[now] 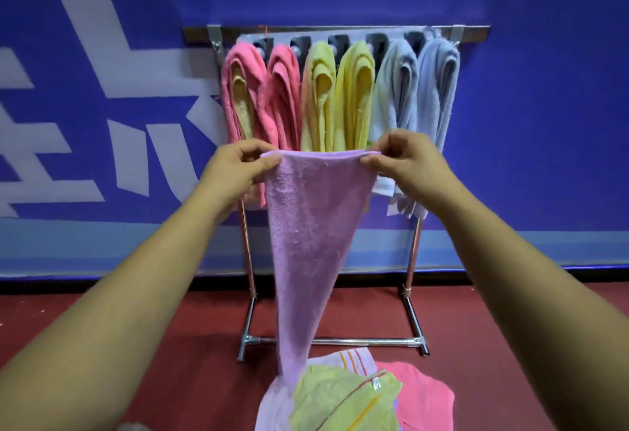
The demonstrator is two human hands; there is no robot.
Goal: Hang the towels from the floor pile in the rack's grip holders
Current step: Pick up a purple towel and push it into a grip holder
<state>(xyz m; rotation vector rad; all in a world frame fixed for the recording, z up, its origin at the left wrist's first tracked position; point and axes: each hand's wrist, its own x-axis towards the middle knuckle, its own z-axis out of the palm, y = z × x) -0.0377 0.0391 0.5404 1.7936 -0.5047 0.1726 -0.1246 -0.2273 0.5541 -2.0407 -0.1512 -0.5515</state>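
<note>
Currently, the lilac terry towel (306,226) hangs stretched by its top edge: left hand (235,171) and right hand (405,166) each pinch a corner. Its tail reaches the floor pile of yellow, pink and striped towels (350,396). Behind, the chrome rack (412,297) holds six towels (340,97) in its holders. Red floor (493,328) lies open either side.

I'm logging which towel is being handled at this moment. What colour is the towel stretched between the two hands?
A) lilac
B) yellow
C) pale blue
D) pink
A: the left hand and right hand each pinch a top corner of a lilac towel, which hangs in front of the pink, yellow and pale blue towels on the rack.
</note>
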